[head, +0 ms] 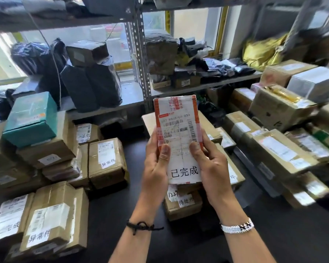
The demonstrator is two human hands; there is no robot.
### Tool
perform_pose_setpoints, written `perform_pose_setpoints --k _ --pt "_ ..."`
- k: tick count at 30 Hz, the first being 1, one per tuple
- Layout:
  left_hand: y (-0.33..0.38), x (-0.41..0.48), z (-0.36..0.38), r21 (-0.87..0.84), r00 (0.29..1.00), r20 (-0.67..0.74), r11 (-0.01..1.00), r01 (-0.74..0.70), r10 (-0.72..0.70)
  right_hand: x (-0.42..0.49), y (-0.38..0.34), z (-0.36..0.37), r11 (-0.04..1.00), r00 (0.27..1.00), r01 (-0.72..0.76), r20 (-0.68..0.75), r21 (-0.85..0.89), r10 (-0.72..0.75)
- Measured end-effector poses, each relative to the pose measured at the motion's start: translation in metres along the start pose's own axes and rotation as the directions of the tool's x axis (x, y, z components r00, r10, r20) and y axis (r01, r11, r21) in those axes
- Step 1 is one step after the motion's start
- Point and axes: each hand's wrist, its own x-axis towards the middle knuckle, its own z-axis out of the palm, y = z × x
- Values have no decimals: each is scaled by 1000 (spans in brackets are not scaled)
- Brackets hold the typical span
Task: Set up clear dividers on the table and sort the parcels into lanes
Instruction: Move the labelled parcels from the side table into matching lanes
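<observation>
The left hand (156,168) and right hand (213,168) are wrapped round a white-and-orange taped cardboard parcel (177,118), held centrally, long axis pointing away, between brown cardboard boxes (106,162) on the black table (122,215).

The dark desk (112,215) bears a stack of taped cardboard parcels (53,215) at lower left, one labelled box (180,207) at centre, and a row of boxes (277,154) at right.

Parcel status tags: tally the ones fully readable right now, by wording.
异常件 tags: 2
已完成 tag: 1, on the parcel held by left hand and right hand
Total: 3
</observation>
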Motion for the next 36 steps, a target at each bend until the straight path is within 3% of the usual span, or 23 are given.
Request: perform_pose_setpoints --k 10,16,21,25,27,29,32,34,36 --pt "-59 35 125 40 996 -84 999 10 -7 52 -6 -123 962 999 12 -31 -274 -21" --pt "-113 56 209 183 992 -125 981 58 -35 97 -5 -212 805 999 52 18 -591 -51" --pt "-155 64 257 238 984 -137 961 143 -112 122 13 -266 704 998 -56 -13 -707 67" --pt "-173 67 271 170 955 -113 942 290 -274 138 33 -300 643 972 -195 -56 -741 229" --pt "-179 72 269 250 936 -88 902 351 -340 143 48 -311 605 959 -220 -57 -765 276" --pt "-184 77 261 480 939 -82 812 332 -335 146 61 -316 554 944 -251 -75 -794 321" --pt "-198 88 243 876 987 -72 465 131 -142 148 83 -317 476 926 -262 -80 -839 368" --pt "-208 95 231 965 994 -58 251 80 -95 148 97 -313 432 921 -244 -68 -868 384" --pt "-221 102 220 992 987 -77 91 91 -141 150 111 -310 405 911 -241 -62 -882 407"
